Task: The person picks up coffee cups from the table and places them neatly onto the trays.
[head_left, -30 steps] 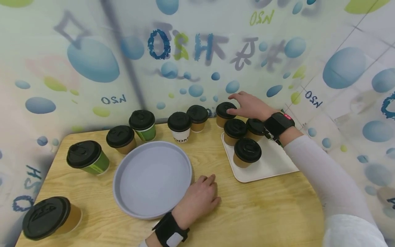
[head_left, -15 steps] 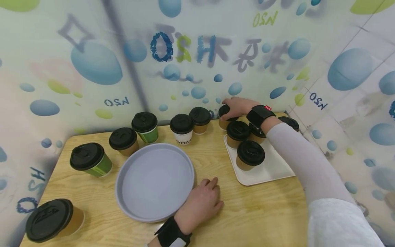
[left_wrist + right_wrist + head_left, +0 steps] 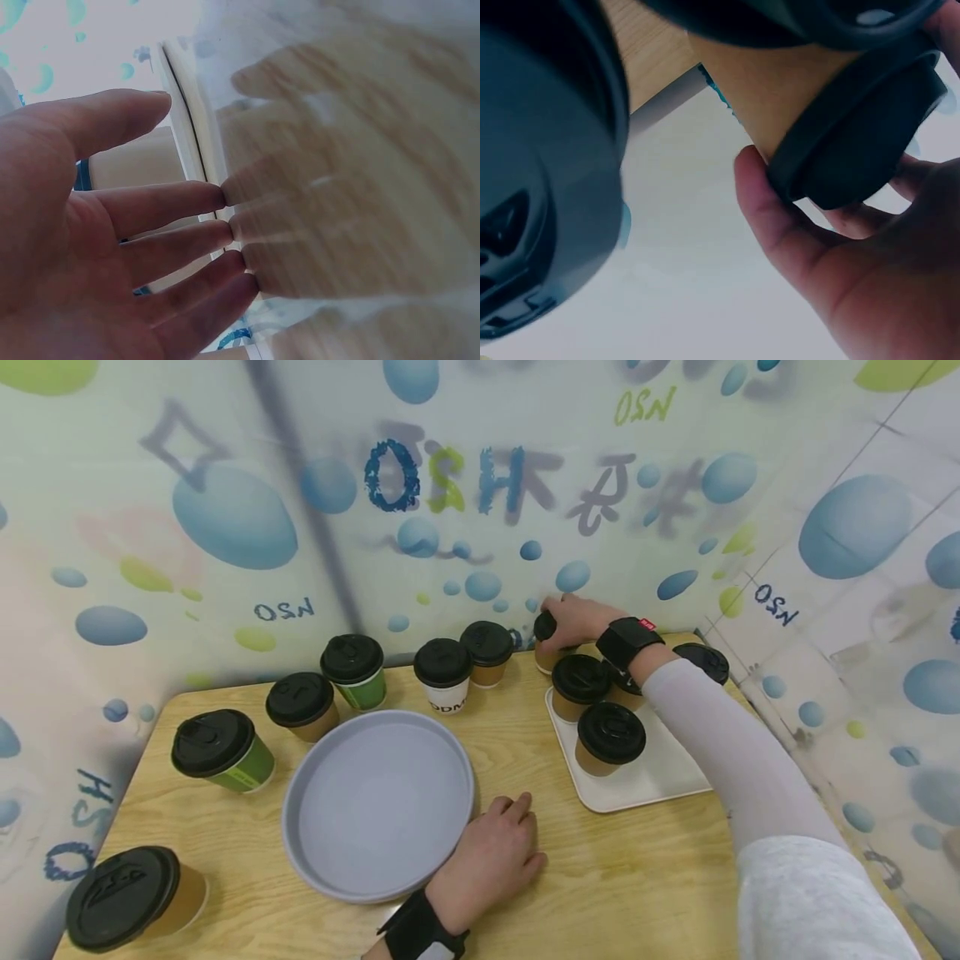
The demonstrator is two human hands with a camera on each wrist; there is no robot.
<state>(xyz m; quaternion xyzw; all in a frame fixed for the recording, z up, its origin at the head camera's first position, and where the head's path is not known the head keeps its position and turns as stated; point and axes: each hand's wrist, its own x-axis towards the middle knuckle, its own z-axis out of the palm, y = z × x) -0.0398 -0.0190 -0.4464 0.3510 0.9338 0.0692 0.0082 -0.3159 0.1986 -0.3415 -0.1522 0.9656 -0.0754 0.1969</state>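
At the back of the table my right hand [image 3: 579, 620] grips a brown paper coffee cup [image 3: 750, 82] by the edge of its black lid [image 3: 855, 142]. In the right wrist view the thumb and fingers curl round that lid from both sides. The cup stands just behind the white rectangular tray [image 3: 660, 772], mostly covered by the hand in the head view. My left hand [image 3: 489, 856] rests on the wood table beside the round grey tray [image 3: 378, 810]. Its fingers [image 3: 172, 202] are spread and relaxed, with nothing in them.
Several black-lidded cups, such as the brown cup [image 3: 596, 758], stand on the white tray. A white cup [image 3: 446, 693], green cups [image 3: 365, 689] and brown cups [image 3: 318, 724] line the back and left of the table. A printed curtain [image 3: 450, 560] hangs close behind.
My right hand has come down from above the back cup and closed round its lid. The right forearm has swung left, uncovering another black lid at the right. My left hand stays put.
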